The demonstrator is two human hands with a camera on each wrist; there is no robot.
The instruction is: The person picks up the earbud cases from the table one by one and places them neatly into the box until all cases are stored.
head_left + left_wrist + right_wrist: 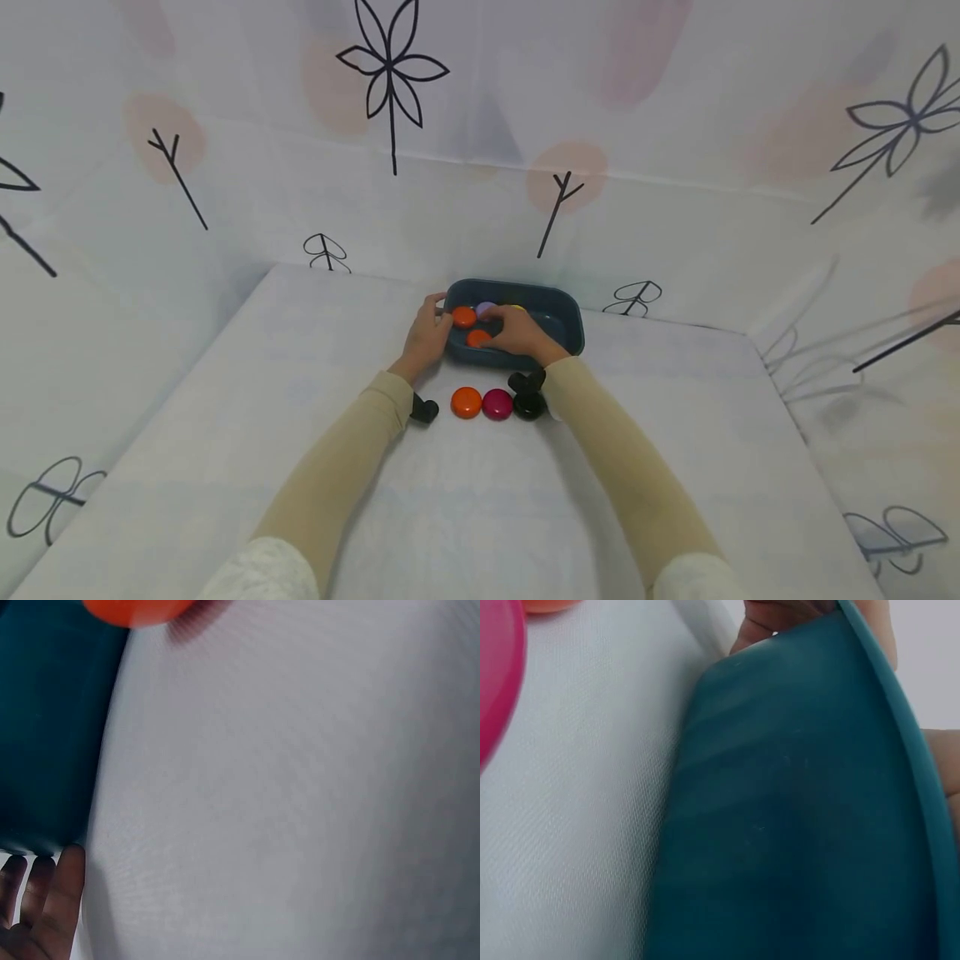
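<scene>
A dark teal oblong tray (562, 321) lies near the back of the table. My left hand (427, 337) holds its left end, thumb at the rim and fingers around the outside; in the left wrist view, fingertips (71, 859) meet the end wall. My right hand (521, 333) reaches over the front rim into the tray, its thumb and curled fingers at a glossy orange disc (477, 338). Another orange disc (464, 317), a purple disc (486, 309) and a partly hidden yellow piece (517, 307) are also inside. The right wrist view shows the tray's outer wall (780, 810).
In front of the tray, an orange disc (467, 402), a magenta disc (497, 404) and a black disc (529, 406) lie in a row on the white-covered table (480, 500). A printed cloth (480, 125) hangs close behind the tray. Black wrist gear (424, 409) shows beside the left sleeve.
</scene>
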